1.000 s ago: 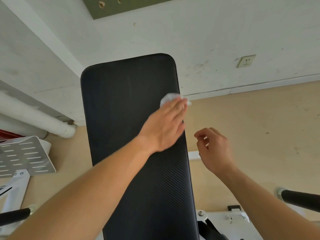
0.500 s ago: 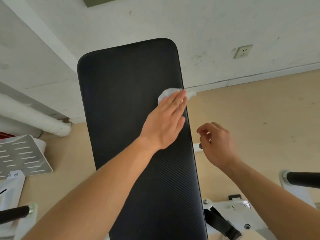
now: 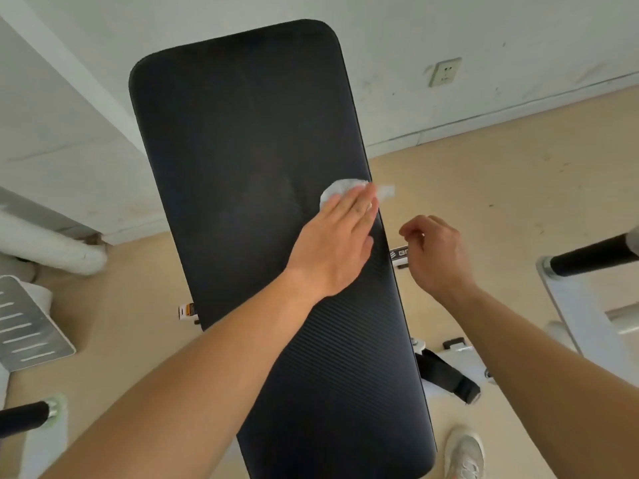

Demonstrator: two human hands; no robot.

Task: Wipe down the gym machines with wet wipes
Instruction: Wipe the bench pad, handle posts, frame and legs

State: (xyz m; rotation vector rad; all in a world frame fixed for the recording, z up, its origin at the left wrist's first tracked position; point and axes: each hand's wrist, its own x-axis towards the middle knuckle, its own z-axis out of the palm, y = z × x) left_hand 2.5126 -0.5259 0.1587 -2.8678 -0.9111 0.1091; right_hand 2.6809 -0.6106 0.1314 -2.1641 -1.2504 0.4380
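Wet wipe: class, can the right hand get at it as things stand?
Probably yes: the right hand hovers beside the pad, with open air to the overhanging corner of the wet wipe; the left hand presses on the rest.

I'm seeing the bench pad [image 3: 242, 150] looking matt black and vinyl-like, finely ribbed toward its near end. I'm logging the wipe [image 3: 340, 188] as a white, crumpled, soft fibrous sheet. The slotted plate [image 3: 27, 326] is reading as dull grey metal, the floor [image 3: 518, 188] as smooth matt beige.

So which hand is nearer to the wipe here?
Left. The left hand presses flat on the wipe at the right edge of the pad; the right hand hangs beside the pad, clear of the wipe.
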